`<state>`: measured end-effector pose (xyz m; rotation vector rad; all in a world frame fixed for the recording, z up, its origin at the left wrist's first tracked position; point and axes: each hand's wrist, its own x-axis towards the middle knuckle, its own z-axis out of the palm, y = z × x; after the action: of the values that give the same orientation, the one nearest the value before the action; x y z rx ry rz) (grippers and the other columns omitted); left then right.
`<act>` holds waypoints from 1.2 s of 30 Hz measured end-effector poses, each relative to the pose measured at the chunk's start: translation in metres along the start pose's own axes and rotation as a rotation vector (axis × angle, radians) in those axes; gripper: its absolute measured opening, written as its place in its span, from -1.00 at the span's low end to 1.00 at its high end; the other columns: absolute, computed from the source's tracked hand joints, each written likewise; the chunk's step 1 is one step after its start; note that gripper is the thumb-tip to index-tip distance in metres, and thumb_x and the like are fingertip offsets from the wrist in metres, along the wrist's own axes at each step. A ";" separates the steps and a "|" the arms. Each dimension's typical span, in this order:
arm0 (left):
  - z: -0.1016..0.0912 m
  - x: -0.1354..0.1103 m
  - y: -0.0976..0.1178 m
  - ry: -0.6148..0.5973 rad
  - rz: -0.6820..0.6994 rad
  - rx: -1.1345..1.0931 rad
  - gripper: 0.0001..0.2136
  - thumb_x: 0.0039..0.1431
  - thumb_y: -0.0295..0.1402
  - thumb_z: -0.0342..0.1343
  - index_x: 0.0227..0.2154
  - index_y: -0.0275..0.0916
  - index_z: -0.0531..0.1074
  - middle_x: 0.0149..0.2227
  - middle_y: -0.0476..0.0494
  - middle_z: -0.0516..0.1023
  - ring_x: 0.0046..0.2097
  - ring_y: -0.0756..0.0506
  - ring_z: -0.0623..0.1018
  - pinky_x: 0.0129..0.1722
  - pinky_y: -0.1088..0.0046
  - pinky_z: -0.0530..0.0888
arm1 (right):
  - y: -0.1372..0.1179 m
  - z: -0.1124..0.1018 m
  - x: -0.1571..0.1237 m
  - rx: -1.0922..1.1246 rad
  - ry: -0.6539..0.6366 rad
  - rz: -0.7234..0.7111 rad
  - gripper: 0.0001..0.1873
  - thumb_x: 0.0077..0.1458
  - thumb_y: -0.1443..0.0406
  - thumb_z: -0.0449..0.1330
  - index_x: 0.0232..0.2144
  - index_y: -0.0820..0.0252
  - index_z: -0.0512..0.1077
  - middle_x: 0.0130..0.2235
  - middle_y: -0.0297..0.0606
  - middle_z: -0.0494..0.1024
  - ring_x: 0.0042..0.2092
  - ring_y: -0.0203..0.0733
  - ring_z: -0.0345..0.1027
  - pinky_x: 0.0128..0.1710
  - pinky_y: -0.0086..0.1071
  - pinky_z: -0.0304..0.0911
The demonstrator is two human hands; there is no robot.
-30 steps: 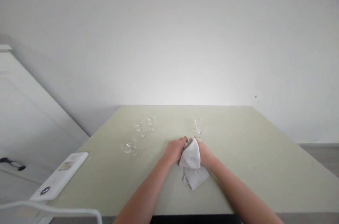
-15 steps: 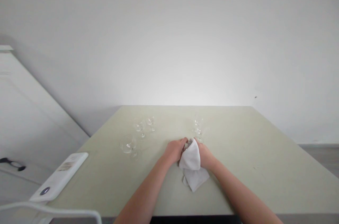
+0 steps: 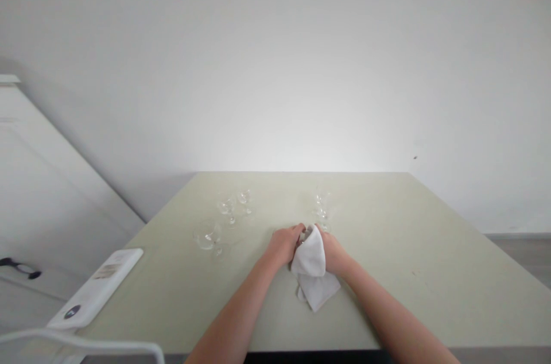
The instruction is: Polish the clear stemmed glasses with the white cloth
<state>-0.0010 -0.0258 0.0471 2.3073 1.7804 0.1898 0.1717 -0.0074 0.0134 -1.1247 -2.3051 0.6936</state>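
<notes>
Near the middle of the table, my left hand point(image 3: 284, 244) is closed around a clear glass point(image 3: 304, 235), of which only a small shiny part shows between the hands. My right hand point(image 3: 334, 252) grips a white cloth point(image 3: 310, 258) and presses it against that glass. The cloth's lower end hangs down towards the tabletop. My fingertips are mostly hidden behind the cloth and the backs of the hands. Just beyond my right hand stand clear stemmed glasses point(image 3: 321, 213). To the left are a larger stemmed glass point(image 3: 208, 235) and two smaller ones, a nearer one point(image 3: 227, 206) and a farther one point(image 3: 244, 197).
The pale green table point(image 3: 379, 295) reaches back to a plain wall point(image 3: 301, 65). At its left edge lies a white flat box-like object point(image 3: 101, 283) with a dark round mark. A white cabinet point(image 3: 51, 197) and a white curved bar point(image 3: 86, 342) are at the left.
</notes>
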 end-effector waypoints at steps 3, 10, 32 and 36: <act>-0.001 0.000 0.001 -0.009 -0.007 -0.005 -0.75 0.24 -0.42 -0.03 -0.04 -0.08 0.30 -0.17 -0.07 0.57 -0.17 -0.08 0.56 -0.24 0.48 0.34 | 0.001 0.001 0.000 -0.005 0.010 -0.001 -0.75 0.03 0.27 0.18 -0.26 0.15 0.18 -0.36 -0.31 0.43 -0.40 -0.25 0.37 -0.46 -0.45 0.06; 0.000 0.001 0.001 -0.006 -0.008 -0.011 -0.75 0.25 -0.43 -0.05 -0.04 -0.08 0.32 -0.17 -0.07 0.58 -0.16 -0.07 0.56 -0.23 0.49 0.34 | -0.003 -0.002 -0.001 -0.014 -0.008 0.036 -0.73 0.04 0.25 0.19 -0.25 0.14 0.17 -0.36 -0.27 0.47 -0.39 -0.20 0.39 -0.47 -0.44 0.06; 0.008 0.004 -0.006 0.012 0.037 -0.010 -0.75 0.25 -0.41 -0.04 -0.03 -0.09 0.31 -0.15 -0.07 0.58 -0.18 -0.07 0.56 -0.24 0.49 0.35 | -0.005 -0.006 -0.002 -0.056 -0.059 0.020 -0.73 0.08 0.24 0.18 -0.19 0.16 0.22 -0.28 -0.23 0.46 -0.32 -0.20 0.38 -0.37 -0.41 0.12; 0.008 0.004 -0.006 0.008 0.031 -0.004 -0.74 0.24 -0.43 -0.03 -0.02 -0.09 0.30 -0.16 -0.07 0.57 -0.18 -0.07 0.56 -0.24 0.50 0.35 | -0.004 -0.006 -0.002 -0.060 -0.060 0.035 -0.75 0.09 0.25 0.16 -0.19 0.15 0.21 -0.26 -0.22 0.47 -0.31 -0.21 0.39 -0.37 -0.42 0.11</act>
<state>-0.0042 -0.0211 0.0378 2.3361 1.7469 0.2080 0.1737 -0.0100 0.0201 -1.1887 -2.3756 0.6839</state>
